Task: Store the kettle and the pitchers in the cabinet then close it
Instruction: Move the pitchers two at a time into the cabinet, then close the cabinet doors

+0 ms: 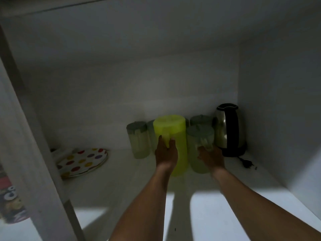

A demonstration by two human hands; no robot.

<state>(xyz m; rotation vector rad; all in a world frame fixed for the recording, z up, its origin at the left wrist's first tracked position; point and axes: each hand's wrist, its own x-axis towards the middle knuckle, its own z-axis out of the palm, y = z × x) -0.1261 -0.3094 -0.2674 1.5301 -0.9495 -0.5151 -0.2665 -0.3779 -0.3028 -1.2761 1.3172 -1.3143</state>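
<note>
Both my arms reach deep into a dim white cabinet (278, 84). My left hand (166, 153) is wrapped around the handle of a tall yellow pitcher (171, 129) that stands on the shelf. My right hand (211, 158) grips the handle of a pale green pitcher with a grey lid (199, 136) just to its right. A steel kettle with a black handle and base (229, 130) stands in the back right corner. Three more grey-lidded pitchers stand behind and beside: one on the left (138, 139), two partly hidden.
A round plate with coloured dots (83, 161) lies at the left back of the shelf. The kettle's cord and plug (246, 163) lie on the shelf by the right wall. The cabinet's left frame post (34, 145) stands close on the left.
</note>
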